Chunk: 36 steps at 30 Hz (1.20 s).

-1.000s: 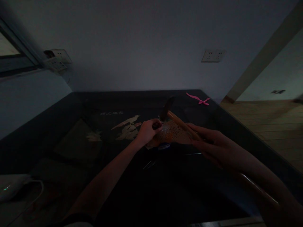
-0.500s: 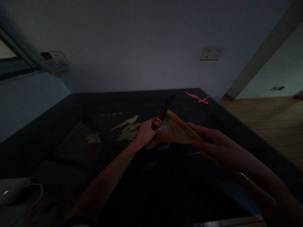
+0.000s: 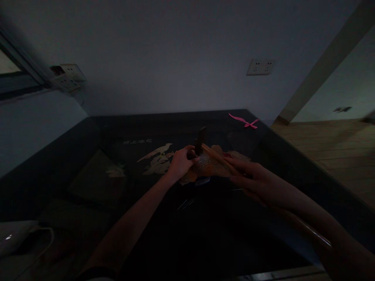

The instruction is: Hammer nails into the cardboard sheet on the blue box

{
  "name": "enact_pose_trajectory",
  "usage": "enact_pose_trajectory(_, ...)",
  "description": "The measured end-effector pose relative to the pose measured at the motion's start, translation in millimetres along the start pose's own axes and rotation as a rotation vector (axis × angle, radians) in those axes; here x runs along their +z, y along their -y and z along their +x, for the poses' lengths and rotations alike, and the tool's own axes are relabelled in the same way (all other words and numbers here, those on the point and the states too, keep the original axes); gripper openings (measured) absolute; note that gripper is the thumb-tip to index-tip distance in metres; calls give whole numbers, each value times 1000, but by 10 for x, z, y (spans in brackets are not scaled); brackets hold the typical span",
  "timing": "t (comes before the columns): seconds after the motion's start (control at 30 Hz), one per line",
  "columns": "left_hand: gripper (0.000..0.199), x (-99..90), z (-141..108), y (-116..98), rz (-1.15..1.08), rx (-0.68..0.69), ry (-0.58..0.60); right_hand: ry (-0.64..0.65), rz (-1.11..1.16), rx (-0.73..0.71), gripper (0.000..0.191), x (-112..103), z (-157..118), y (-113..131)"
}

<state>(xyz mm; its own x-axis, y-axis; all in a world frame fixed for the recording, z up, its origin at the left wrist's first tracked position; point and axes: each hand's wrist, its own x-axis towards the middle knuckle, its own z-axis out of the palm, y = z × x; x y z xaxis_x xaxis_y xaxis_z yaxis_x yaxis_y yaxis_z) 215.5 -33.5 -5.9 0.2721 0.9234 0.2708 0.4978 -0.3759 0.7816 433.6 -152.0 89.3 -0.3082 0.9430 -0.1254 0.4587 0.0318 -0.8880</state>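
My right hand (image 3: 252,175) is closed round the long wooden handle of a hammer (image 3: 218,157). The handle's tail runs back under my forearm. Its dark head is over the far end of an orange-brown, dark-speckled piece (image 3: 212,167) on the black table (image 3: 175,242). Just left of the head, my left hand (image 3: 183,160) is closed, thumb and fingers curled in a pinch at that same end. What lies between those fingers is dark and cannot be made out. Dim light hides where hammer and piece meet.
A pink ribbon (image 3: 244,121) lies at the table's far right corner. Pale bird-and-flower decoration (image 3: 158,160) shows on the tabletop. At the left front are a white device (image 3: 14,234) and its cable. Sockets (image 3: 260,67) are on the wall behind.
The hammer's head has come down and slightly left towards the pinching fingers. My right hand has shifted a little left with the handle. My left hand has stayed nearly still.
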Motion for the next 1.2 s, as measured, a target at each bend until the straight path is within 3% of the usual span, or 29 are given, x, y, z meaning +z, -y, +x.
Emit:
enact_pose_trajectory(0.27,23,2,-4,-20,-11,13,-16,-55,-9,12,60,-6,-16,15)
enact_pose_trajectory(0.47,27,-3,-5,-12,26,26,3,16,-13,90,62,21,22,-5)
enact_pose_trajectory(0.63,25,-1,-5,-11,15,18,-10,-41,14,28,62,1,-23,56)
enact_pose_trajectory(0.87,26,-9,-6,-32,46,3,14,55,16,139,68,40,7,-4)
enact_pose_trajectory(1.07,29,17,-8,16,18,14,-28,-27,42,45,62,0,-23,5)
enact_pose_trajectory(1.2,31,8,-21,13,30,18,2,22,25,65,58,3,24,-72)
